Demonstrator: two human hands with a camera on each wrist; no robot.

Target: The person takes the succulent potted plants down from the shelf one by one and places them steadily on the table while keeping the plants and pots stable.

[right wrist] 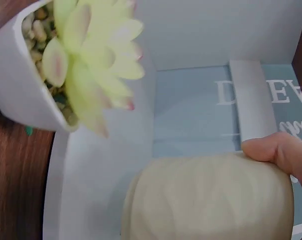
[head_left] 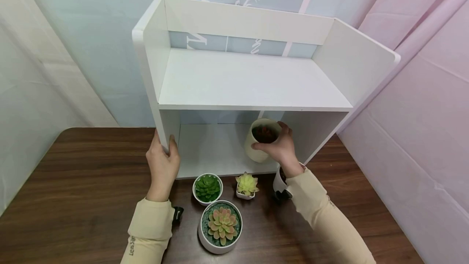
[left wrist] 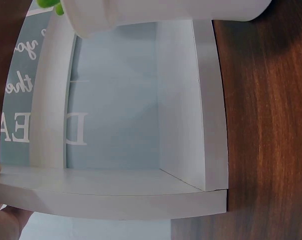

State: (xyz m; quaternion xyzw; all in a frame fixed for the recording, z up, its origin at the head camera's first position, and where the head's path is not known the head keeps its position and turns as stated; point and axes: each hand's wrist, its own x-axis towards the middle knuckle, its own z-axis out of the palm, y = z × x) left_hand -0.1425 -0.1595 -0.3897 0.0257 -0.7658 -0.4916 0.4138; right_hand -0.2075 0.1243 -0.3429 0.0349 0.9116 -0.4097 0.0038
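Note:
In the head view my right hand (head_left: 283,148) grips a cream pot (head_left: 252,146) by its rim. Dark soil-like filling with some red shows inside the pot. It sits within the lower compartment of a white two-tier shelf (head_left: 253,80), toward the right side. From the right wrist view, the thumb lies along the upper edge of the ridged cream pot (right wrist: 211,195). My left hand (head_left: 163,168) holds the front edge of the shelf's left side panel (head_left: 148,68), thumb inside and fingers outside.
Before the shelf stand a green succulent (head_left: 207,188), a small yellow-green succulent (head_left: 247,184) and a larger pink-green succulent (head_left: 222,225). Another white pot (head_left: 279,182) is partly covered by my right wrist. Everything rests on a dark wooden table (head_left: 91,190); a pink curtain (head_left: 414,133) hangs at right.

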